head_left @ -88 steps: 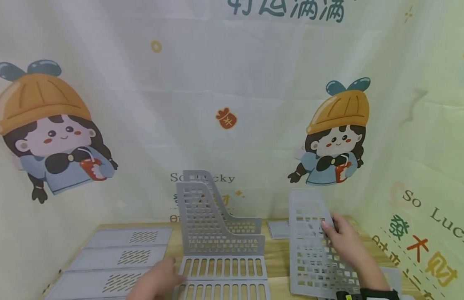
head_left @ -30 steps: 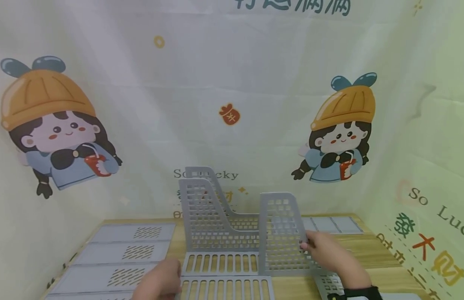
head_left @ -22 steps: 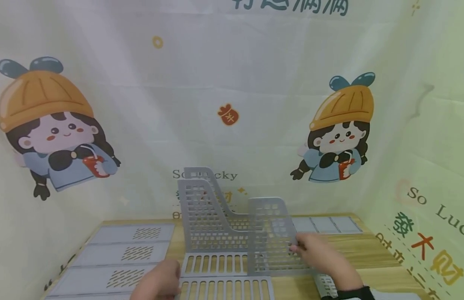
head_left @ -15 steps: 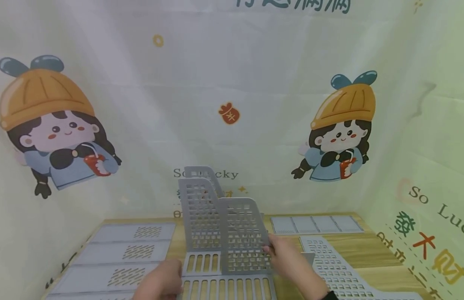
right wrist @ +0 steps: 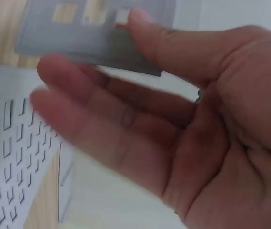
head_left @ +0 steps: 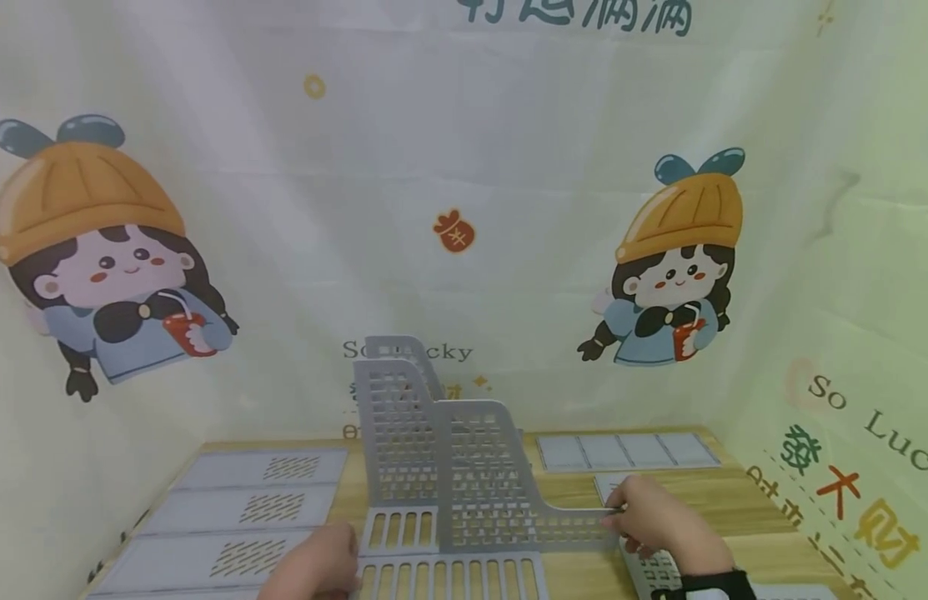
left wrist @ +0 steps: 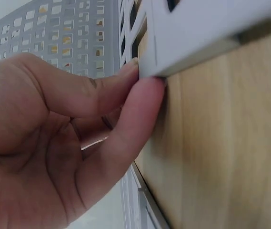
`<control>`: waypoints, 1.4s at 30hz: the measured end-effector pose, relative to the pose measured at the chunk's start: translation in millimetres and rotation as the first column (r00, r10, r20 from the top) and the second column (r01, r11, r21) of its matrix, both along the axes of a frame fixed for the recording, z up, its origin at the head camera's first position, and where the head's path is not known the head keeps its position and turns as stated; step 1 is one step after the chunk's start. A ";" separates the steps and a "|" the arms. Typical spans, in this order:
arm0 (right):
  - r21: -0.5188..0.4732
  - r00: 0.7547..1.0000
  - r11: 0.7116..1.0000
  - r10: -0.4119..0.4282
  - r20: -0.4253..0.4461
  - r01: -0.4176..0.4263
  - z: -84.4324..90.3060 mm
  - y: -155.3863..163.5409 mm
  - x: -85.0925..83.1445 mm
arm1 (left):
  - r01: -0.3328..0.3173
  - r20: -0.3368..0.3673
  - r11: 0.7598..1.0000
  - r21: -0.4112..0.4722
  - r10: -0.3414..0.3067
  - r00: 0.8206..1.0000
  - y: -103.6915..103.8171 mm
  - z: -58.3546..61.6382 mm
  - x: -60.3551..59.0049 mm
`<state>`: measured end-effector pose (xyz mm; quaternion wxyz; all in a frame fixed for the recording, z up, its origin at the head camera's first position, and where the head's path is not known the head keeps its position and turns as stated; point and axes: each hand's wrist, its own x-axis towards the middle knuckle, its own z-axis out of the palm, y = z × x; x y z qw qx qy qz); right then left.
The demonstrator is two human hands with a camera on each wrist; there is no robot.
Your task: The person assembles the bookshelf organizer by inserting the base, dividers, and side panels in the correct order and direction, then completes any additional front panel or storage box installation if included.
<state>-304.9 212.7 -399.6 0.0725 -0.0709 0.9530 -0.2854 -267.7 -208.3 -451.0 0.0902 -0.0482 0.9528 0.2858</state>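
Item: grey slotted base tray [head_left: 448,575], lying flat on the wooden table [head_left: 741,500], taken as landmark. Left hand [head_left: 313,567] at the tray's left edge; in the left wrist view, thumb and forefinger pinch that edge [left wrist: 149,62]. Two perforated grey divider panels stand upright on the tray's far part, one behind the other [head_left: 396,417]. Third perforated divider panel [head_left: 494,483], L-shaped, upright in front of those two, its low foot stretching out past the tray's right side. Right hand [head_left: 659,521] at the end of that foot, thumb and fingers curled about the panel's end; the right wrist view shows the thumb on top of the grey edge [right wrist: 125,28], though blurred. Left of the tray: flat grey vented panels [head_left: 238,517] laid in a row. Right of the tray and farther back: a flat ribbed strip [head_left: 629,450]. Under the right hand: another perforated panel [head_left: 654,571] lying flat. Behind the tray: a cartoon-printed cloth backdrop [head_left: 464,208].
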 end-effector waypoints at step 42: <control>-0.212 0.944 0.935 0.313 0.107 -0.286 -4.5 -39.6 3.9 | -0.076 0.057 0.995 0.057 0.072 0.996 -0.9 -0.3 -3.8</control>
